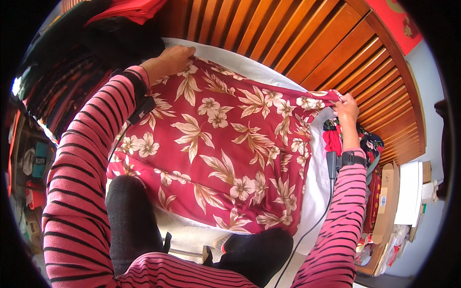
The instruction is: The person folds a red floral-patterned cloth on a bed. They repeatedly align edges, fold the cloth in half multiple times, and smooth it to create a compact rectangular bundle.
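A dark red cloth (230, 144) printed with cream flowers and leaves is spread over a white sheet (313, 162) in front of me. My left hand (173, 61) grips its far left corner. At the far right corner, my right hand (346, 108) pinches a bunched edge of the same cloth. Between the hands the far edge runs slantwise, with folds gathered at the right. The near part of the cloth hangs down to my knees and is wrinkled at the lower right. Where the fingertips meet the cloth is partly hidden on the left.
A slatted wooden backrest (306, 43) rises behind the sheet. Dark clothes (119, 43) and a red garment (129, 10) are piled at the left. Dark floral fabric (372, 142) and a cardboard box (385, 205) are at the right. A cable (313, 230) runs from my right wrist strap.
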Demonstrator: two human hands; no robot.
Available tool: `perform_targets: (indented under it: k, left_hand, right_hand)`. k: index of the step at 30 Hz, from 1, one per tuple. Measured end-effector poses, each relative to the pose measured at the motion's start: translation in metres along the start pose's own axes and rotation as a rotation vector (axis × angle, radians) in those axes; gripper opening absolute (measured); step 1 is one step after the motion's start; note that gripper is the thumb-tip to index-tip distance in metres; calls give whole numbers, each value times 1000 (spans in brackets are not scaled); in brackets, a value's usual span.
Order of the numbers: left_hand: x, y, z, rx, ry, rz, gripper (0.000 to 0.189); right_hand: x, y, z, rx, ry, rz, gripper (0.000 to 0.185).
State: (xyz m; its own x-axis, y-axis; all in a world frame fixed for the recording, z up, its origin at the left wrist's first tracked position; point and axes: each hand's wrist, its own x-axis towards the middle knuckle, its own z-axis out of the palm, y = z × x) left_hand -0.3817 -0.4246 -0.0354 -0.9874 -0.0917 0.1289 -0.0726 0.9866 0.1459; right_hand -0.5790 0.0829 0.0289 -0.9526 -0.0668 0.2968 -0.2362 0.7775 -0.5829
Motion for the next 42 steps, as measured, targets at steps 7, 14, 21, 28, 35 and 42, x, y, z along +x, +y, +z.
perform_targets:
  k: [7, 14, 21, 28, 35, 42]
  left_hand:
    - [-27, -2, -17, -10, 46, 136, 19]
    - [-103, 10, -26, -6, 74, 292, 18]
    - [-169, 15, 0, 86, 224, 460, 26]
    - [-195, 2, 5, 269, 226, 313, 35]
    - [-215, -30, -6, 298, 153, 150, 30]
    - [-212, -36, -13, 113, 76, -184, 22]
  right_hand:
    - [-35, 9, -23, 241, -65, -67, 13]
    - [-131, 23, -48, 333, -92, -119, 17]
    - [-223, 51, -46, 27, -194, -213, 22]
    - [-250, 45, -37, 275, -210, -196, 8]
    - [-255, 37, -46, 391, -227, -143, 9]
    - [-263, 8, -59, 366, -286, -112, 47]
